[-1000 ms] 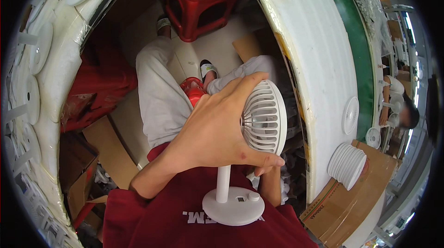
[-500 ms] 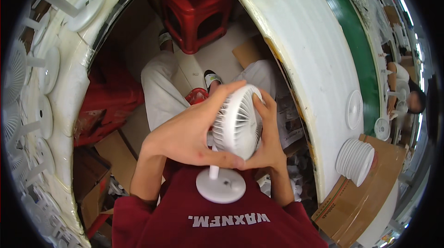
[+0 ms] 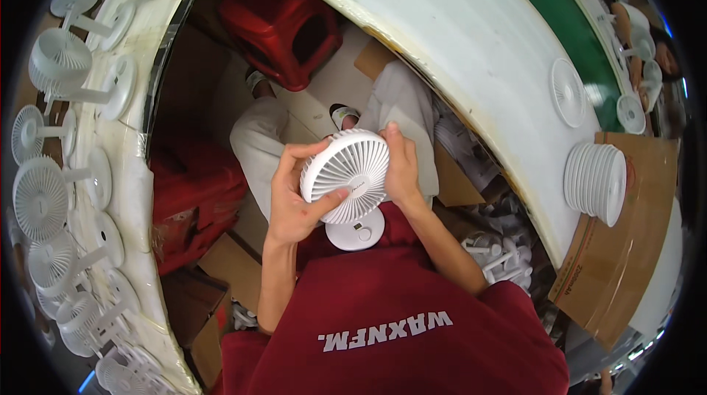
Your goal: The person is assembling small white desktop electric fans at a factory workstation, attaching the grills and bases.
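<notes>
A small white desk fan [image 3: 335,166] is held in front of my shirt, its round slatted grille facing up toward me. My left hand [image 3: 292,200] grips the left rim, its thumb lying across the front grille near the centre and its fingers around the edge. My right hand [image 3: 401,168] is closed against the right rim, with some of its fingers hidden. Below the head shows the fan's round white base [image 3: 356,233], with a small dark window and a round knob. The stem between them is hidden.
Several assembled white fans [image 3: 42,196] line the left bench. On the right, a stack of white round covers [image 3: 595,183] rests by a cardboard box [image 3: 626,247], near a loose grille [image 3: 568,93] and a green belt [image 3: 549,8]. Red stools [image 3: 283,26] stand below; another person works far right.
The fan head has turned from edge-on to grille-up. My left hand has shifted to its left rim, thumb on the grille; my right hand now lies along the right rim. The view has swung.
</notes>
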`<state>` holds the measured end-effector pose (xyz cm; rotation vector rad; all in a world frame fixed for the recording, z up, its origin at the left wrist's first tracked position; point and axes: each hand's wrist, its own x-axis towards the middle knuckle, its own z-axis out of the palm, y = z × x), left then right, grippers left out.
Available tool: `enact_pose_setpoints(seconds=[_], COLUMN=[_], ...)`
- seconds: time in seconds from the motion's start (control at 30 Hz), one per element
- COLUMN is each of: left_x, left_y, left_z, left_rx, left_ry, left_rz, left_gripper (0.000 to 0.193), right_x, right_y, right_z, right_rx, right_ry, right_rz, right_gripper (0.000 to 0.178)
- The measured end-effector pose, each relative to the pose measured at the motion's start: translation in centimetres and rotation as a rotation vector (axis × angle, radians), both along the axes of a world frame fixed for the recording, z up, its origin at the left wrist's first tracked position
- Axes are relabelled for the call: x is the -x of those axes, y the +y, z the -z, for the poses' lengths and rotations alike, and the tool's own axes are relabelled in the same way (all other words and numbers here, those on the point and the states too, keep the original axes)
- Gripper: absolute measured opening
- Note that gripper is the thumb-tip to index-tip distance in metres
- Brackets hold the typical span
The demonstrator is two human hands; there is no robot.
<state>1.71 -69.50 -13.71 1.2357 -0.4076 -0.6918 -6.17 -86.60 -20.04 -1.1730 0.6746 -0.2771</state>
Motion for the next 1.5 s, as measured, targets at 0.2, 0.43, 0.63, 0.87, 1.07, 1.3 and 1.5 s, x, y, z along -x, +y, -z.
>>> enact_pose_setpoints(seconds=[0.2, 0.43, 0.63, 0.87, 1.07, 1.3, 1.5], left_x=[-3.4, -8.3, -8.2, -6.8, -3.2, -0.7, 0.4], left_y=[2.2, 1.8, 1.8, 3.8, 2.9, 1.9, -0.2], left_z=[1.9, 4.0, 6.2, 10.7, 11.8, 13.3, 14.2], left_rx=[0.026, 0.231, 0.216, 0.399, 0.463, 0.41, 0.441], left_ry=[0.016, 0.337, 0.335, 0.619, 0.765, 0.782, 0.783], left_rz=[0.032, 0.272, 0.229, -0.016, -0.277, -0.437, -0.478], left_gripper=[0.069, 0.079, 0.082, 0.068, 0.05, 0.043, 0.04], right_x=[-3.0, -5.8, -5.4, -4.9, -4.5, -2.8, -1.8], right_y=[2.9, 4.2, 3.5, 5.2, 5.1, 5.5, 4.1], right_z=[0.2, -0.8, -2.0, -0.7, 2.3, 2.3, 3.5], right_rx=[0.311, 0.497, 0.749, 1.462, 1.404, 1.363, 1.351], right_ry=[0.104, 0.177, 0.307, -0.206, -0.295, -0.209, -0.127], right_rz=[0.037, -0.085, -0.238, -0.56, -0.663, -0.697, -0.645], right_gripper=[0.061, 0.064, 0.052, 0.093, 0.097, 0.096, 0.095])
